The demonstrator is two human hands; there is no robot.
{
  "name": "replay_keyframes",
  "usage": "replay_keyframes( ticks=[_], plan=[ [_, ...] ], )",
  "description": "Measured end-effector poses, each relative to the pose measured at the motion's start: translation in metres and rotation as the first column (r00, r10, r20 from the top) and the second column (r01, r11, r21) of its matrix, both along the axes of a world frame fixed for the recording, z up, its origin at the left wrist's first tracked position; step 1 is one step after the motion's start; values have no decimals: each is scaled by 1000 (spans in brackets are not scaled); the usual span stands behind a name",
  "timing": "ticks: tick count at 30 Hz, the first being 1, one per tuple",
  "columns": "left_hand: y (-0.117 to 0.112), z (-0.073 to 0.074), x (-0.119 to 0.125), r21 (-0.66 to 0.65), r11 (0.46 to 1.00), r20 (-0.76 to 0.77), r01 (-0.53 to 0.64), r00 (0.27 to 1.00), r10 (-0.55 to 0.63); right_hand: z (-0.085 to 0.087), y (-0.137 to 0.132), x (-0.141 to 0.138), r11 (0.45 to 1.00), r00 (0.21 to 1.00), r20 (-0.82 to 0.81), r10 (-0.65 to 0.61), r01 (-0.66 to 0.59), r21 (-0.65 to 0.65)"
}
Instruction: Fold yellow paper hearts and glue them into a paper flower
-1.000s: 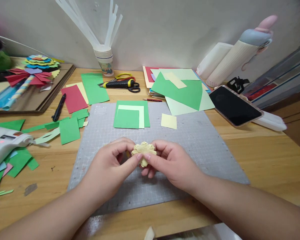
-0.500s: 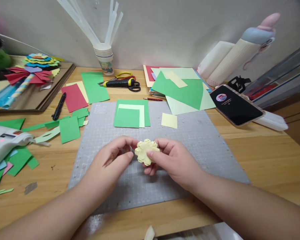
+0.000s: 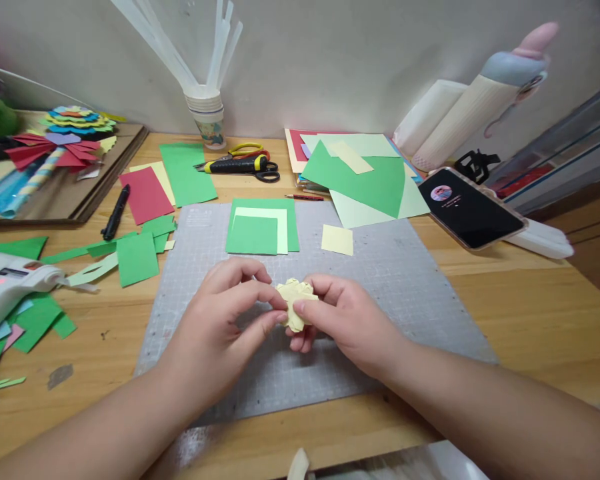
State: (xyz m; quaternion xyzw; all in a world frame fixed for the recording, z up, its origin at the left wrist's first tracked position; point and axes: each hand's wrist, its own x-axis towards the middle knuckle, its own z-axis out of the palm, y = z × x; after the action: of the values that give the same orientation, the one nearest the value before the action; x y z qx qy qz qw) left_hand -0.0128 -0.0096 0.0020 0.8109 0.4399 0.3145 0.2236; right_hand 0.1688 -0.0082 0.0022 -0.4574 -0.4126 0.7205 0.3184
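A pale yellow paper flower (image 3: 295, 319) with curled petal edges is held over the grey cutting mat (image 3: 410, 300). My right hand (image 3: 347, 317) grips it from the right, thumb across its face and fingers behind. My left hand (image 3: 240, 307) pinches a petal at the flower's left edge between thumb and forefinger; its other fingers are bent and lifted. Beyond the hands lie stacked green paper squares (image 3: 253, 235) with a paler sheet between, and a small yellow paper square (image 3: 337, 240).
Scissors (image 3: 267, 175) and a yellow-black cutter (image 3: 235, 165) lie behind the mat. Coloured sheets (image 3: 360, 180) and a phone (image 3: 473, 210) are at the right. On the left are a glue gun (image 3: 10, 287), green scraps (image 3: 137, 259), a black pen (image 3: 116, 213) and a paper-flower wand (image 3: 45, 167).
My left hand has moved right and closed its thumb and forefinger on the flower's left petal. My right hand keeps its grip on the flower.
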Motion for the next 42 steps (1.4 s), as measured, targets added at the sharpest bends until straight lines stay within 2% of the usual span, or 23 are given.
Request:
replay_keyframes(
  ticks=[4,10,17,21,25,28,32,36,39,41,42],
  plan=[
    [-1,0,0,49,998,-60,31,998,-28,0,0,0,999,998,-47,32,-33,-19],
    [-5,1,0,57,993,-103,99,990,-92,-3,-1,0,993,985,-142,95,-104,-53],
    [-5,2,2,21,999,-71,42,997,-40,-3,-1,0,996,993,-80,86,-88,-22],
    [-3,2,1,-10,999,-14,-39,999,39,0,-2,0,998,998,-15,69,-69,5],
    [-3,0,1,-160,980,176,-121,973,149,0,-1,0,999,999,14,45,-45,14],
    [-2,1,2,-324,933,362,-156,891,275,-1,1,1,999,999,24,28,-28,26],
    [2,2,2,-457,882,524,-114,766,371,-1,3,1,1000,999,43,0,-1,30],
    [5,3,2,-542,839,559,-46,726,400,-1,4,1,999,998,55,-11,9,40],
    [3,4,4,-577,817,530,1,761,373,0,4,1,997,997,71,-29,23,79],
    [0,5,5,-574,819,447,-14,833,327,0,3,1,990,994,102,-50,35,136],
    [-1,4,5,-547,837,393,-32,872,291,0,2,2,985,992,116,-57,37,169]
  ],
)
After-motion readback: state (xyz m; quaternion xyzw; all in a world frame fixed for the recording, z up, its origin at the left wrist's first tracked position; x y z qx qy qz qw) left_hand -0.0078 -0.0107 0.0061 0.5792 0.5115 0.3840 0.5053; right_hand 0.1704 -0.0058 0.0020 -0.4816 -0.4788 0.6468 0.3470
